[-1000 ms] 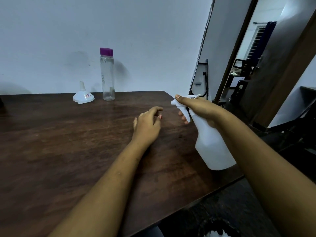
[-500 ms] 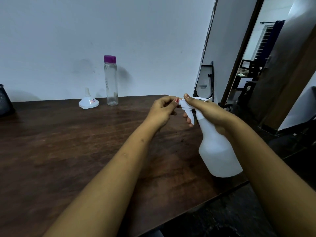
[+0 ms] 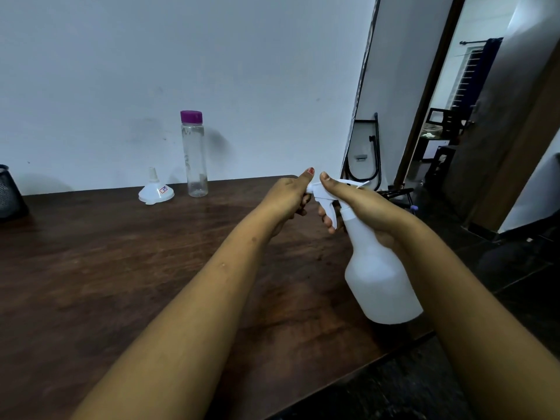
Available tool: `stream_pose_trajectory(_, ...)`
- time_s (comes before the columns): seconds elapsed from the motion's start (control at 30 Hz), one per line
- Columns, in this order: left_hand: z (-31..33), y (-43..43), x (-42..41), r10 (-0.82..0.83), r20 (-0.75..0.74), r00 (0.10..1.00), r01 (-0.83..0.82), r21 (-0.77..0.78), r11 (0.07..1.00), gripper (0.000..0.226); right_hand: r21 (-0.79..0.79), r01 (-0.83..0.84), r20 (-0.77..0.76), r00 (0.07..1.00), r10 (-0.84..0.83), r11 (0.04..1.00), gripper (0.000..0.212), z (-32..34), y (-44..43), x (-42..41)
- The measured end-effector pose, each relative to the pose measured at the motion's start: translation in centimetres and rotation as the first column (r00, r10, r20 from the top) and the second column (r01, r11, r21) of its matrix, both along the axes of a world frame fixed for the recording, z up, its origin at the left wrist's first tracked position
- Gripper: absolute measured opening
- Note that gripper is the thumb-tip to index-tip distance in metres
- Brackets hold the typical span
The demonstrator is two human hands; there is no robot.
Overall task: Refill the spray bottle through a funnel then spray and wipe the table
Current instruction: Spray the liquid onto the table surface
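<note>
Dark wooden table [image 3: 91, 268] meets a white wall; both hands [image 3: 357, 204] grip the spray bottle [image 3: 378, 283].

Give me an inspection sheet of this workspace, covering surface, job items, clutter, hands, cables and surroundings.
Surface: dark wooden table, no spills or cloth seen.
Job's things: white spray bottle held at the table's right edge, trigger head on; white funnel upside down near the wall; clear bottle with purple cap upright beside it.
Clutter: dark container at the far left edge.
Grippers: right hand grips the bottle's neck; left hand pinches the nozzle tip.
Cables: nothing seen.
Surroundings: pale wall behind; open doorway to the right.
</note>
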State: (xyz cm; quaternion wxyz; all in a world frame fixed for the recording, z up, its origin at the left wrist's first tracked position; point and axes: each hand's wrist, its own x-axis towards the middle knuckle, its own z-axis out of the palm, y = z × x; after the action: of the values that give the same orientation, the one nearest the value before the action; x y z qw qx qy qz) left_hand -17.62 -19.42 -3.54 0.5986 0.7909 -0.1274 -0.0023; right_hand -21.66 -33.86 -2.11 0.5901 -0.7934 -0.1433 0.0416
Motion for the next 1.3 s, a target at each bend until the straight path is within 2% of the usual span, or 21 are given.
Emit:
stream_pose_trajectory(0.13, -0.1, 0.3, -0.3, 0.003, -0.007, 1.000, -0.003, 0.045, 0.999, 0.063, 0.017, 0.003, -0.009, 1.000, -0.003, 1.000, 0.044, 0.0, 0.3, -0.1)
stream_pose_trajectory(0.27, -1.6, 1.4, 0.1, 0.135, -0.001, 0.991, -0.135, 0.066, 0.989, 0.075, -0.049, 0.087, 0.027, 0.996, -0.086, 0.995, 0.038, -0.1, 0.8, 0.0)
stream_pose_trajectory(0.43, -6.1, 3.7, 0.8, 0.296, 0.013, 0.955, -0.287, 0.284, 0.915, 0.058, -0.056, 0.151, 0.001, 0.989, -0.151, 0.987, 0.031, -0.2, 1.0, 0.3)
stream_pose_trajectory(0.57, -7.7, 4.7, 0.6, 0.379, 0.031, 0.925, -0.368, 0.324, 0.871, 0.050, -0.114, 0.192, 0.031, 0.981, -0.190, 0.975, 0.038, -0.3, 1.2, 0.8)
stream_pose_trajectory(0.67, -7.5, 4.9, 0.5, 0.424, 0.110, 0.899, -0.431, 0.396, 0.811, 0.050, -0.114, 0.188, 0.001, 0.982, -0.190, 0.975, 0.039, -0.2, 1.2, 0.9)
stream_pose_trajectory(0.8, -6.9, 4.8, 0.1, 0.426, 0.147, 0.893, -0.443, 0.461, 0.769, 0.043, -0.103, 0.130, -0.055, 0.989, -0.136, 0.986, 0.041, -0.1, 1.3, 0.8)
stream_pose_trajectory(0.87, -7.0, 4.8, -0.2, 0.422, 0.138, 0.896, -0.434, 0.469, 0.769, 0.042, -0.086, 0.140, -0.049, 0.988, -0.144, 0.986, 0.037, -0.2, 1.5, 0.7)
stream_pose_trajectory(1.0, -7.2, 4.7, -0.4, 0.424, 0.112, 0.899, -0.424, 0.470, 0.774, 0.041, -0.149, 0.210, 0.032, 0.978, -0.208, 0.966, 0.036, -0.4, 1.3, 1.0)
stream_pose_trajectory(1.2, -6.9, 4.5, -0.6, 0.426, 0.100, 0.899, -0.420, 0.467, 0.778, 0.041, -0.092, 0.166, -0.049, 0.984, -0.171, 0.982, 0.041, -0.2, 0.9, 0.8)
stream_pose_trajectory(1.3, -6.8, 4.4, -0.8, 0.418, 0.108, 0.902, -0.416, 0.474, 0.776, 0.041, -0.113, 0.183, -0.020, 0.982, -0.186, 0.977, 0.036, -0.3, 1.1, 0.8)
